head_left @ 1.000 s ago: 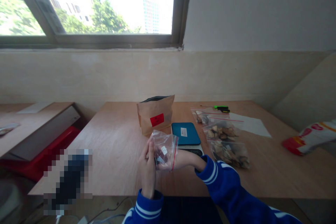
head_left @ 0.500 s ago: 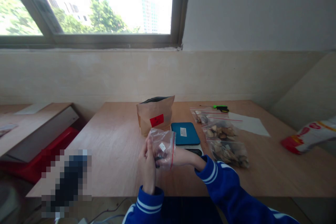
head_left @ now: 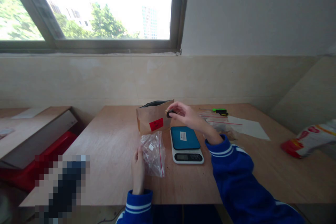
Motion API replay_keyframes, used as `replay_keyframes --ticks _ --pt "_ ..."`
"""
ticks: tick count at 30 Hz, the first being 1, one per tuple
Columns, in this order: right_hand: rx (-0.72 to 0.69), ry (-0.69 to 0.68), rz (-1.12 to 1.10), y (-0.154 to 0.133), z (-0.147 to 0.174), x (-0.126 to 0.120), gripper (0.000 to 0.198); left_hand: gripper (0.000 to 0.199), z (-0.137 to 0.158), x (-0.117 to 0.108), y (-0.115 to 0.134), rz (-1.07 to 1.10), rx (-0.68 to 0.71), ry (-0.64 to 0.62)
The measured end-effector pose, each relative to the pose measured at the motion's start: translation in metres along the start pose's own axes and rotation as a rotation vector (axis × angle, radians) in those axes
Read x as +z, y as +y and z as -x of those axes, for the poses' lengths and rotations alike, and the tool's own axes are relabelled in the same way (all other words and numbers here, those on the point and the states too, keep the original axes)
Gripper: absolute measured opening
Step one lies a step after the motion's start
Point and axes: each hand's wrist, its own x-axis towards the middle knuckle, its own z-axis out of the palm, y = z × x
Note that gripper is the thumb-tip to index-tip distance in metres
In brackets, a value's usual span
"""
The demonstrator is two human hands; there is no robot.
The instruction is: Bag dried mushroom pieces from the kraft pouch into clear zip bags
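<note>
While the right hand (head_left: 182,112) pinches a small dark piece (head_left: 170,112) between thumb and fingers, off the far left corner of the kitchen scale (head_left: 190,138), the left hand (head_left: 139,166) holds the left edge of a clear zip bag (head_left: 154,159) just left of the scale, fingers mostly hidden. Piece sits by the right side of the brown paper pouch (head_left: 145,117), lower than the right end of its mouth (head_left: 156,103); can't tell whether it touches the paper. Right hand is the nearer one to that mouth, which runs lengthwise left to right; piece's own long axis too small to read. Pouch stands upright beyond the scale and to its left, top gaping, dark inside, contents hidden, red label (head_left: 156,124) on front. Clear bag has its red strip (head_left: 161,154) toward the scale, no contents made out. Right of the scale, more zip bags (head_left: 223,127), brownish pieces (head_left: 230,135) visible, partly behind the right forearm. Farther right of it, a white sheet (head_left: 253,129), then a red-and-white packet (head_left: 307,141).
</note>
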Motion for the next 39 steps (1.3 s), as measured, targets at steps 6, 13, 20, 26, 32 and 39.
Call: replay_keyframes --ticks 6,13,20,26,32,39 --pt "-0.225 0.058 0.353 -0.003 -0.061 0.014 0.012 0.041 0.005 0.001 -0.006 0.137 -0.257 -0.047" --pt "-0.195 0.061 0.822 0.018 -0.053 0.03 0.029 0.039 0.002 -0.007 -0.004 0.157 -0.315 -0.048" --pt "-0.132 0.156 0.825 0.015 -0.011 0.018 0.033 0.037 0.005 -0.01 0.0 0.06 -0.295 -0.07" --pt "0.13 0.313 0.907 0.078 0.086 -0.029 0.032 0.038 0.005 -0.018 -0.003 0.041 -0.281 -0.131" --pt "0.354 0.612 1.013 0.13 0.195 -0.05 0.048 0.054 0.005 -0.015 -0.008 -0.014 -0.227 -0.112" --pt "0.225 0.694 0.954 0.137 0.23 -0.049 0.049 0.046 -0.009 -0.045 0.029 -0.236 -0.038 -0.007"
